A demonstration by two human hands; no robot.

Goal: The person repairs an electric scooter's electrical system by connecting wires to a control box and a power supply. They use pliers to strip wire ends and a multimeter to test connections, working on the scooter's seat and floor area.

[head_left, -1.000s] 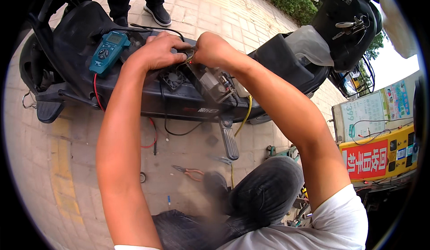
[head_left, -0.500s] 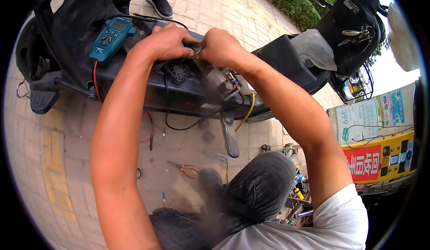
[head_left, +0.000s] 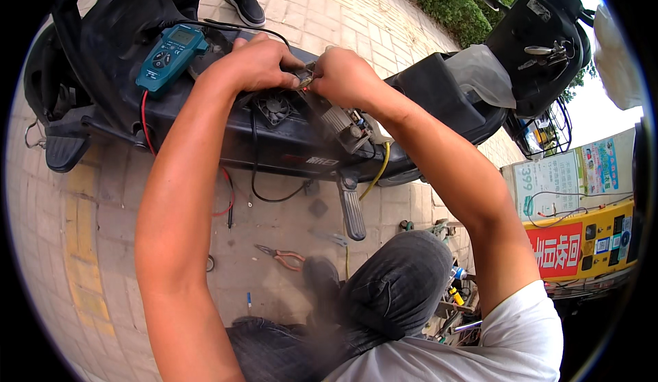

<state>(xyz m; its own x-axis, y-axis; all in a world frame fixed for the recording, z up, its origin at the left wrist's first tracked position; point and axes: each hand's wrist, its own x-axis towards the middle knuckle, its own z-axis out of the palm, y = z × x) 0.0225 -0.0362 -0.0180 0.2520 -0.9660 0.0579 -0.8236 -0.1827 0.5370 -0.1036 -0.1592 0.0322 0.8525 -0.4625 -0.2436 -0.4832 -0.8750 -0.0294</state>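
Over the black scooter's footboard [head_left: 233,142] my two hands meet, fingers bent in. My left hand [head_left: 260,63] pinches one side of a small greyish part [head_left: 306,76], too small to name. On its other side my right hand [head_left: 343,77] is closed, fingertips mostly hidden behind the knuckles. A small red glow shows just below the fingers. Under them lie a small black cooling fan [head_left: 274,108] and an opened metal-cased unit [head_left: 346,127] with exposed parts inside. A teal handheld meter [head_left: 171,56] rests on the scooter, left of my left hand.
Orange-handled pliers [head_left: 281,255] and a blue-white pen-like item [head_left: 249,301] lie on the paving. A red lead [head_left: 146,121] hangs from the meter. Another person's shoe [head_left: 245,8] stands behind the scooter. Tools are piled by my knee [head_left: 397,279], near a yellow box [head_left: 606,238].
My right hand has shifted slightly down and to the right, and more of the small part shows between the hands. My left hand has barely moved.
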